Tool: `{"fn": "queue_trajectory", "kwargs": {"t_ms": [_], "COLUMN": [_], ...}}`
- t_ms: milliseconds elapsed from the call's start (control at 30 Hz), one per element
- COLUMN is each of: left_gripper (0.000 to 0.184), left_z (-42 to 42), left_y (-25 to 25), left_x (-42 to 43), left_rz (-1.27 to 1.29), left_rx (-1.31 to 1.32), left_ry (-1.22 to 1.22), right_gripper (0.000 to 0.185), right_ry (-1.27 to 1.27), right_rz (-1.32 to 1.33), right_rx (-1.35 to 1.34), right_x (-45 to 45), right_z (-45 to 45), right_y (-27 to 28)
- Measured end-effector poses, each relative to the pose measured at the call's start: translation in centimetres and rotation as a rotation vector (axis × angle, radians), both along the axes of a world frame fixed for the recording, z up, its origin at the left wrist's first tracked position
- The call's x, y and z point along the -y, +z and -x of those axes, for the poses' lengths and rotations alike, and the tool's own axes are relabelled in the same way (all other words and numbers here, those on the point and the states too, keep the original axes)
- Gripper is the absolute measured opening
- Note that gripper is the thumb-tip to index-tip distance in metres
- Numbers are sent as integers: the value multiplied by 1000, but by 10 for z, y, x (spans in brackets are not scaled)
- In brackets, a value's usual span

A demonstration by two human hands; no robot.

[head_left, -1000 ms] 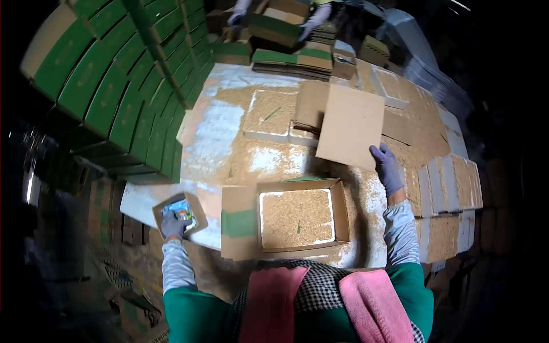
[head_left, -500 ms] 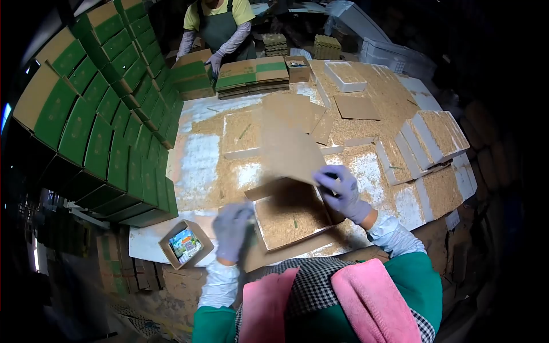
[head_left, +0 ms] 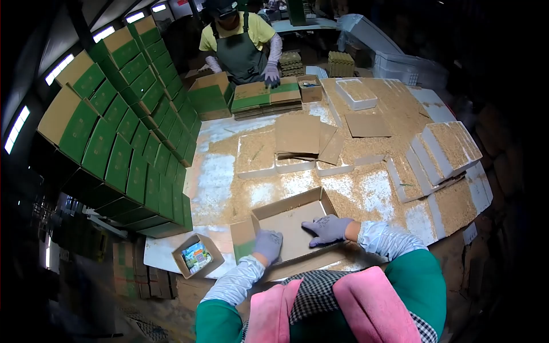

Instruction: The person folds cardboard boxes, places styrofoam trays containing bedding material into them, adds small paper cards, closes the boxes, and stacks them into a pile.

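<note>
Cardboard sheet (head_left: 295, 224): lies inside the open box (head_left: 286, 204), hiding whatever is beneath it.
Sheet handling: looks light, thin and fairly stiff, dry rather than slippery; would likely crease under a hard push, so an edge or corner seems the best hold.
Box handling: the card walls probably flex a little; its weight cannot be judged with the inside covered. Opposite walls, supported from below, seem the safer hold.
Right grip (head_left: 327, 230): unclasped, gloved fingers extended over the right part of the sheet.
Left grip (head_left: 267, 246): gloved, at the box's left side, fingers bent; whether they pinch the wall or only press, I cannot tell.
Box flap (head_left: 242, 233): folded outward on the left, with a green band.
Small carton (head_left: 210, 250): left of the flap, holding colourful packets (head_left: 197, 256).
Counter (head_left: 222, 130): white, strewn with tan flakes.
Loose cardboard (head_left: 297, 134): beyond the box.
White trays (head_left: 452, 146): flake-filled, stacked at right.
Green cartons (head_left: 123, 148): piled high at left.
Co-worker (head_left: 243, 51): across the counter, one gloved hand on flattened boxes (head_left: 266, 98).
</note>
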State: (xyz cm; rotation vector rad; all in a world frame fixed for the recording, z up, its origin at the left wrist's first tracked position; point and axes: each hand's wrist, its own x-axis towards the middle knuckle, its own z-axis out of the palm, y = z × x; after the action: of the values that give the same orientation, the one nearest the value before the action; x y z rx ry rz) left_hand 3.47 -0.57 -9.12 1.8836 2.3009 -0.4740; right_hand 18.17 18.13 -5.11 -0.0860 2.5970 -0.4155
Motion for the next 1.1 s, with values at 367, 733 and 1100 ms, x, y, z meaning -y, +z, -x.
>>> {"fn": "queue_trajectory", "kwargs": {"t_ms": [367, 733, 1100], "left_gripper": [49, 91, 61], "left_z": [29, -8, 129], "left_y": [38, -59, 131], "left_x": [58, 25, 111], "left_rz": [-788, -755, -1152], "left_rx": [664, 979, 1146], "left_ry": [275, 931, 549], "right_gripper": [46, 112, 58], "right_ry": [-802, -817, -1116], "right_rz": [280, 291, 1921], "right_rx": [-584, -367, -517], "right_x": [-53, -39, -5], "right_z": [-58, -27, 60], "right_y": [44, -132, 10]}}
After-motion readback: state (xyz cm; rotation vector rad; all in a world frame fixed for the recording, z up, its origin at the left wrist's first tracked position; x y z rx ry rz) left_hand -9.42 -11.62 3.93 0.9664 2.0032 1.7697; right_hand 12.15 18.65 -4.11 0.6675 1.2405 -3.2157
